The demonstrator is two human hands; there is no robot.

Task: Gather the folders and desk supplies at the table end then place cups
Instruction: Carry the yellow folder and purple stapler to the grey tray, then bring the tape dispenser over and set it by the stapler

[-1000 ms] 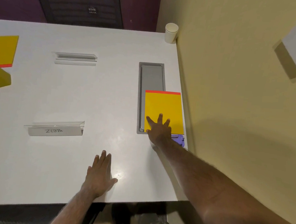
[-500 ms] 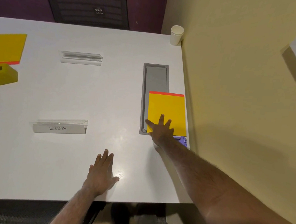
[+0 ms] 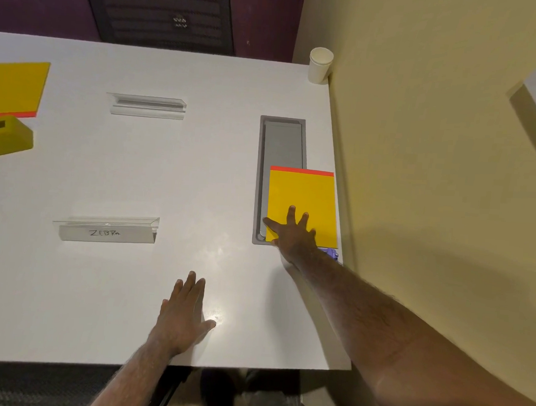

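Note:
A yellow folder (image 3: pixel 302 195) with a red top edge lies at the right end of the white table (image 3: pixel 135 177), next to the wall. My right hand (image 3: pixel 293 233) rests flat on its near edge, fingers spread, holding nothing. A purple item (image 3: pixel 331 254) peeks out just behind that wrist, mostly hidden. My left hand (image 3: pixel 182 314) lies flat and open on the bare table near the front edge. A second yellow folder (image 3: pixel 13 88) and a yellow tape dispenser (image 3: pixel 3 136) sit at the far left. A white paper cup (image 3: pixel 320 65) stands in the back right corner.
A grey cable hatch (image 3: pixel 282 143) is set into the table, partly under the right folder. A clear name stand marked ZEBRA (image 3: pixel 106 229) and an unmarked one (image 3: pixel 148 106) stand mid-table. A dark chair (image 3: pixel 159 8) is behind the table; the yellow wall (image 3: pixel 436 183) bounds the right.
The view has shifted slightly. My right hand has stayed on the folder's near edge and my left hand has stayed flat on the table; nothing else moved.

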